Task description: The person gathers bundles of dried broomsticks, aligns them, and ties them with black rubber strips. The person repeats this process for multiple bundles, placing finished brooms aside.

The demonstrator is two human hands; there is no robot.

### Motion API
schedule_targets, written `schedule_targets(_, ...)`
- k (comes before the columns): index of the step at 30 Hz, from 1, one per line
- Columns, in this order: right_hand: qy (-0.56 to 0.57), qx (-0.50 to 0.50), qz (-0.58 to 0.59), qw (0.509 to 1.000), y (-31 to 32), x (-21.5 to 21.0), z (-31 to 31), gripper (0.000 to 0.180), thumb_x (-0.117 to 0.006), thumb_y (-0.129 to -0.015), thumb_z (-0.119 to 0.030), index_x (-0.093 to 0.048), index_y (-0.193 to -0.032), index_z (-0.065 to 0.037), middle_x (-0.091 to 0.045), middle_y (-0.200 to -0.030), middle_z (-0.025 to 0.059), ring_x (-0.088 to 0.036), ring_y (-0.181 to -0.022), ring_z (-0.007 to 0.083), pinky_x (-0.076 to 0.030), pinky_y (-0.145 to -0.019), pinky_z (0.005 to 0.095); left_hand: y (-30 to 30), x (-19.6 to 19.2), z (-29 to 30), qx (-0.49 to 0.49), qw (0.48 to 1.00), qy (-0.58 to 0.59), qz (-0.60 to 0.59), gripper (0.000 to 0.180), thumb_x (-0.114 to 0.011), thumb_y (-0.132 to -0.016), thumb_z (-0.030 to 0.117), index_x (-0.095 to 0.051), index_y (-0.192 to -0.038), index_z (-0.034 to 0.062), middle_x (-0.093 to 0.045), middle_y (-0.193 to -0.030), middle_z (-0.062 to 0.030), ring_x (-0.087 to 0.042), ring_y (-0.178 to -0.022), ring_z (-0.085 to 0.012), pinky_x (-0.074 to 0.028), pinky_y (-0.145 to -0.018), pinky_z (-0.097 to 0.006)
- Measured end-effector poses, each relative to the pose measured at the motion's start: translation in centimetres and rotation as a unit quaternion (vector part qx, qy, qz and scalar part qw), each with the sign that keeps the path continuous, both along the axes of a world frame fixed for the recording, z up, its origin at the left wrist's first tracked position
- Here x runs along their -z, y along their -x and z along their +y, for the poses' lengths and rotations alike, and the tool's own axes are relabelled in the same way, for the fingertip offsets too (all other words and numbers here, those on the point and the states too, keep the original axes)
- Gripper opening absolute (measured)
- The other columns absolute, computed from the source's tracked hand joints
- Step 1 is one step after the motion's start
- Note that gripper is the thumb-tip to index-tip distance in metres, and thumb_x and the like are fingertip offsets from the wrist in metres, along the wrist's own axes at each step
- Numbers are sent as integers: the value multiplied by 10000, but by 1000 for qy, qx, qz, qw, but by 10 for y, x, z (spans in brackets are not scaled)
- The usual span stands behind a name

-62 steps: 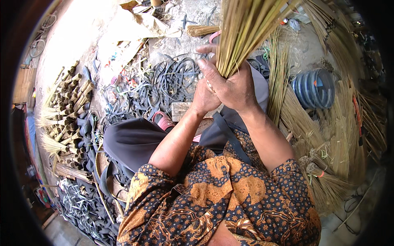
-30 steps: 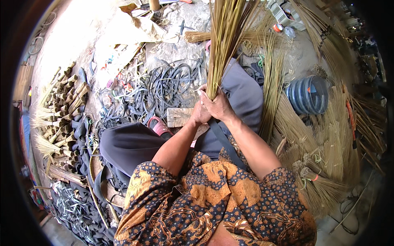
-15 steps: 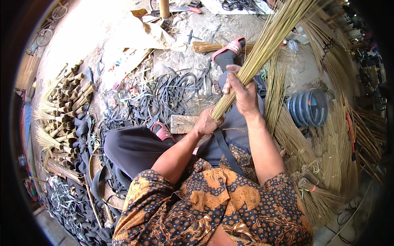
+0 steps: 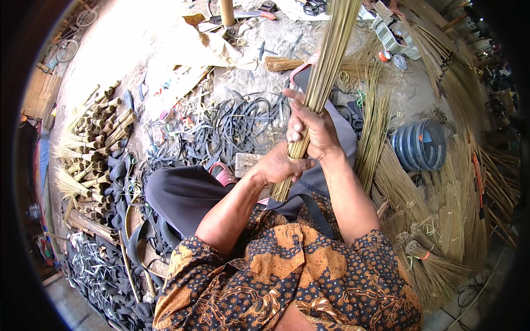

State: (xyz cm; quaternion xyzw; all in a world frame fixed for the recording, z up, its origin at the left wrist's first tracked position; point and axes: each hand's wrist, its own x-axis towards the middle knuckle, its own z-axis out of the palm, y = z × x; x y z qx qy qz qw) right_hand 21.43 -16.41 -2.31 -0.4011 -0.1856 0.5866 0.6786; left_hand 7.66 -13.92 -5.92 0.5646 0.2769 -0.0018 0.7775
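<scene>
My left grip is closed around the lower part of a long, straw-coloured bundle of thin stalks; my right grip encircles it just above. The bundle slants upward over my lap.

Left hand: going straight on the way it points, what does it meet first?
Beyond the bundle it grips, the left hand would likely meet the right hand first; any gap in depth is unclear.

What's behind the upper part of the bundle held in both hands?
Behind the held bundle, lying sticks show on both sides, and part of a pink sandal shows at left. What lies directly behind it is covered.
</scene>
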Motion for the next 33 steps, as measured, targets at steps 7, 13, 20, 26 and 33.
schedule_targets(7, 31, 46, -58, 997, 8, 17, 6, 371, -801, -949, -301, -671, -1174, -36, -559, -652, -18, -552, -523, 84, -474, -472, 255, -5, 11, -17, -124, 986, -109, 26, 194, -777, -914, 190, -631, -937, 64, -634, -709, -14, -588, -583, -115, -474, -525, -299)
schedule_targets(13, 83, 82, -92, 989, 9, 35, 4, 335, -761, -978, -302, -649, -1165, -48, -571, -698, -26, -571, -544, 68, -499, -510, 241, -1, 18, -14, -129, 982, -124, 64, 166, -733, -925, 167, -628, -899, 41, -633, -685, -22, -582, -559, -132, -478, -511, -315)
schedule_targets(20, -46, 86, -465, 880, 10, 31, 10, 657, -714, -1005, -392, -469, -1467, 6, -615, -1024, 66, -587, -903, 111, -523, -726, 271, -1, 23, 12, -210, 975, -67, 32, 151, -706, -945, 120, -653, -1043, 18, -641, -734, -17, -557, -592, -107, -458, -513, -306)
schedule_targets(26, -161, -41, -572, 803, 55, 9, -42, 396, -756, -970, -344, -705, -1250, -69, -588, -1003, 54, -595, -885, 159, -505, -731, 298, 8, 22, 53, -264, 950, -164, 24, 178, -732, -928, 118, -582, -870, 42, -608, -701, -8, -550, -621, -81, -472, -531, -296)
schedule_targets(33, -129, -214, -458, 853, 74, 31, -87, 131, -697, -986, -176, -703, -984, -45, -704, -872, 140, -707, -838, 314, -567, -763, 423, 12, 2, 76, -380, 922, -66, 36, 208, -744, -970, 174, -604, -862, 64, -569, -649, -3, -541, -523, -112, -437, -467, -286)
